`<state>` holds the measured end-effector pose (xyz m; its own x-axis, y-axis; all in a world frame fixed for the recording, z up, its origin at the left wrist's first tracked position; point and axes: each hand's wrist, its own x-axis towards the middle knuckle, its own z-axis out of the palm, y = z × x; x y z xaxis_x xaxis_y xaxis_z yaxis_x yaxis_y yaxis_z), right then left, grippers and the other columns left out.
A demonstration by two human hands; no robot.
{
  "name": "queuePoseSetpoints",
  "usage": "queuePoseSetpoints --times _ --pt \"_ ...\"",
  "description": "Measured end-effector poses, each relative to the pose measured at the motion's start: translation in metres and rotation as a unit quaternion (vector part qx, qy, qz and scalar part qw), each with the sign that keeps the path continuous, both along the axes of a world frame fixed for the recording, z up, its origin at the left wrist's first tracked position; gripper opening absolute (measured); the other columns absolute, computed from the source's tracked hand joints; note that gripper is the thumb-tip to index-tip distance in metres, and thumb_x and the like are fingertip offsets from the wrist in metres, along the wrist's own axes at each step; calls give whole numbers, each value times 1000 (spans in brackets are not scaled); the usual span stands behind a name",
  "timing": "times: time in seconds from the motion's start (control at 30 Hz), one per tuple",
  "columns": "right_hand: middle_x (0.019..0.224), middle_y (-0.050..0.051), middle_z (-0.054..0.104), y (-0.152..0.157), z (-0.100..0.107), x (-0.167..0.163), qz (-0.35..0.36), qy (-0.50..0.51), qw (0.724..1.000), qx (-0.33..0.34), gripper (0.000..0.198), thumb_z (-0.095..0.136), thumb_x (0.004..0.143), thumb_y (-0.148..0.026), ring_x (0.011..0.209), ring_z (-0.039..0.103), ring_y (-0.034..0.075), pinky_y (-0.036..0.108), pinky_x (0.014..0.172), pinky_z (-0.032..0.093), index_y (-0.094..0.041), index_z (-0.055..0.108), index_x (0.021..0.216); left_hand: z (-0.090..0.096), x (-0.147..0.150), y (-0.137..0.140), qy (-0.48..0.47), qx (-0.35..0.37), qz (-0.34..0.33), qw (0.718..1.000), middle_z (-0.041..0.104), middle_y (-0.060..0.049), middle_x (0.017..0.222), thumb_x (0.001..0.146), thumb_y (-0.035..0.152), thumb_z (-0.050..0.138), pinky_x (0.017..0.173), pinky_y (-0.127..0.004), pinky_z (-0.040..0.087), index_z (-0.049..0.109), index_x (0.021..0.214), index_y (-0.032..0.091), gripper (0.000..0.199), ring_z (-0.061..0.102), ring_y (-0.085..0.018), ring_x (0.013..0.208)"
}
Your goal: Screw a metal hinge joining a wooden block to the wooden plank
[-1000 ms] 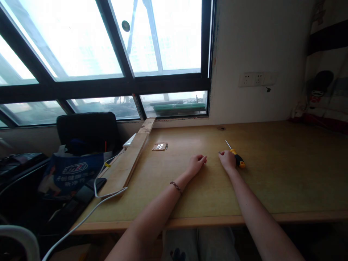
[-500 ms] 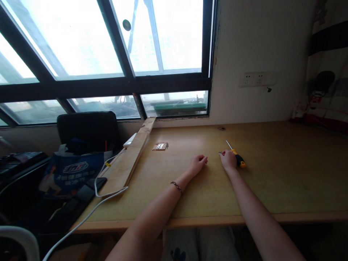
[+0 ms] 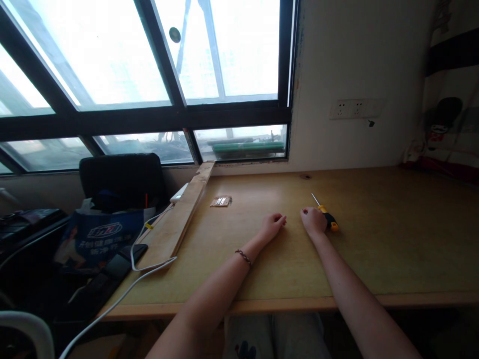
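Observation:
My right hand [image 3: 313,221] is closed on the table, its fingers curled round something small. A dark, shiny bit shows by the thumb, too small to name. Just right of that hand lies a screwdriver [image 3: 331,221] with a yellow and black handle, its metal shaft pointing away from me. My left hand [image 3: 272,226] rests on the tabletop with its fingers curled in, and I see nothing in it. A gap of bare table separates the two hands. Farther off to the left lies a small flat brownish piece [image 3: 221,201] with silvery plates on top.
A long wooden board [image 3: 178,219] lies along the left side of the table [image 3: 392,239], with a white cable [image 3: 131,284] looping over it. Beyond it are a black chair [image 3: 121,174] and a blue bag [image 3: 105,239]. A window and wall sockets [image 3: 349,108] are behind.
The fingers of my right hand have curled in slightly, so less of the small shiny bit at the fingertips shows. My left hand and the screwdriver stay in place.

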<state>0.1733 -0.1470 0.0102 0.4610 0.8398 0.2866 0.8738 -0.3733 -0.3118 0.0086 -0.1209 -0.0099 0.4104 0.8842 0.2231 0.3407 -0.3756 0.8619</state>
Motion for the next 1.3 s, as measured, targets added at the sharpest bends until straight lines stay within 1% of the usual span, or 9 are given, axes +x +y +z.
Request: queuePoseSetpoints --times 0.3,0.47,0.57,0.67,0.73,0.8,0.9,1.0,1.3 --pt "97 11 61 1 -2 0 -11 5 1000 -21 35 36 85 -34 81 60 20 28 62 44 -19 68 94 1 0 -3 13 -5 3 1000 58 -2 57 80 44 40 55 -22 37 63 68 12 40 49 -10 52" --pt "102 11 58 4 -6 3 -4 12 999 -31 34 40 84 -36 82 59 19 28 62 43 -20 65 101 9 -14 6 102 75 52 991 63 -5 68 83 39 38 61 -23 39 64 73 14 37 54 -12 62" --pt "104 10 56 2 -6 2 4 6 1000 -12 34 43 83 -37 82 57 19 28 61 43 -22 62 106 21 -40 19 204 151 161 954 63 -9 87 85 34 36 73 -26 41 63 85 15 33 56 -16 79" --pt "109 8 53 1 -6 -1 6 -1 1000 28 34 43 83 -38 82 56 18 27 60 41 -24 58 111 27 -74 33 295 203 290 888 55 -14 113 84 30 38 93 -32 33 57 104 13 33 46 -21 109" --pt "112 8 51 0 -5 -4 9 -7 999 50 35 44 83 -38 83 55 18 26 62 41 -24 57 112 24 -93 42 345 188 355 849 45 -18 126 82 33 41 101 -38 25 51 115 7 43 34 -26 122" --pt "112 9 51 0 -5 -6 17 -14 998 64 35 44 84 -37 84 55 18 27 64 41 -23 56 113 18 -105 49 375 145 387 830 39 -20 132 82 38 39 103 -42 22 46 120 4 52 28 -29 126" --pt "111 8 51 0 -5 -8 32 -21 996 76 35 44 84 -36 84 55 17 27 63 40 -22 56 113 8 -110 56 401 100 387 825 34 -18 137 83 44 31 103 -45 23 44 124 5 58 24 -29 129" --pt "110 7 52 0 -6 -9 40 -20 995 87 34 44 84 -35 84 55 17 26 62 40 -22 56 113 3 -109 59 418 96 376 821 32 -15 139 84 46 26 103 -47 21 43 126 8 60 21 -29 130" --pt "109 8 53 0 -4 -11 48 -6 995 93 33 44 83 -30 87 55 17 26 70 40 -20 56 113 4 -110 60 422 88 352 831 32 -9 140 85 46 23 102 -58 11 43 127 18 55 17 -28 131"
